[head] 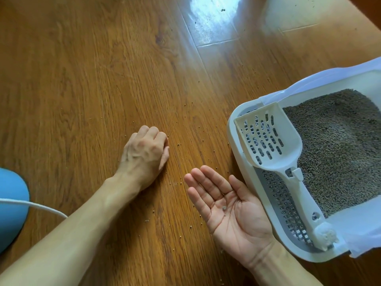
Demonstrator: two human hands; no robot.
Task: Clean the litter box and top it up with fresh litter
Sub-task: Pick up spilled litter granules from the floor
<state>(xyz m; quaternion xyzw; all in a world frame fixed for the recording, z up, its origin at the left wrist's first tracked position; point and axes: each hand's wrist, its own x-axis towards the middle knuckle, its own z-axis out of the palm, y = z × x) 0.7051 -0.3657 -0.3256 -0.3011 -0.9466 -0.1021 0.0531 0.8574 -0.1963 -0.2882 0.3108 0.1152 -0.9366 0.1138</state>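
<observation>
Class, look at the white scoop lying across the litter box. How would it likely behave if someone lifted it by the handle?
The scoop looks like moulded plastic, so probably stiff and light. Its slotted bowl would likely let loose litter fall through. The bowl is wider than the handle, so it may dip.

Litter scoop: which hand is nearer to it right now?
Right. The right hand lies palm up beside the litter box, just left of the scoop handle. The left hand rests on the floor, farther left.
</observation>
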